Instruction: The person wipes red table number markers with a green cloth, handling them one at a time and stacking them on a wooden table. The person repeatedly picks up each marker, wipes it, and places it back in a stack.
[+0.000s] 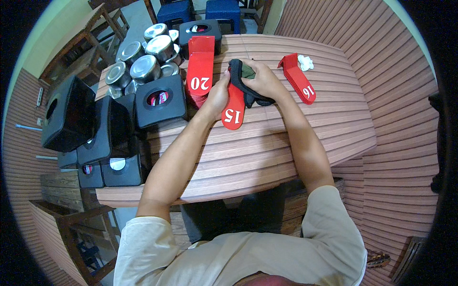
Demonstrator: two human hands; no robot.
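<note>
- A red paddle-shaped marker [234,107] is held at its upper edge by the left hand [218,95], the grip closed around that edge; its rounded end lies on the worktop [267,152].
- A dark cloth [245,83] is pressed onto the marker's upper part by the right hand [265,78], fingers curled shut over the fabric.
- Marker and cloth are found mid-worktop, between the two hands.
- A stack of red markers [200,71] is seen just left of the left hand.
- One more red marker [298,78] lies apart to the right, a crumpled white scrap [305,62] beside its top end.
- Black boxes [160,100] with round openings are crowded at the worktop's left edge.
- Shiny metal tins [145,57] are clustered behind the boxes.
- Blue stools [205,12] are glimpsed beyond the far edge.
</note>
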